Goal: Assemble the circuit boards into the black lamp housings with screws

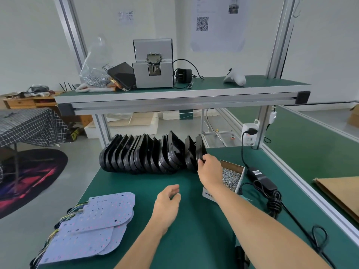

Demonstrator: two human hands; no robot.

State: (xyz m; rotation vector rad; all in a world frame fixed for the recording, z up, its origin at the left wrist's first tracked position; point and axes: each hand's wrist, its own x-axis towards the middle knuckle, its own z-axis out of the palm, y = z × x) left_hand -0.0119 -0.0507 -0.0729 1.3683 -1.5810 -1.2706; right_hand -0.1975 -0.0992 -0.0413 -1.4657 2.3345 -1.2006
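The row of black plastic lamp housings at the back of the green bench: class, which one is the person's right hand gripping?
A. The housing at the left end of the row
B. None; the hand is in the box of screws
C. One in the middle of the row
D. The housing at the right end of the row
D: the right hand curls round the rightmost black plastic lamp housing, beside the cardboard box of screws, not in it.

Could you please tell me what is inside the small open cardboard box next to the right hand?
The cardboard box holds a heap of small silvery screws. The right hand and forearm cover its near left part, so how far the screws reach there, and the box's bottom, cannot be seen.
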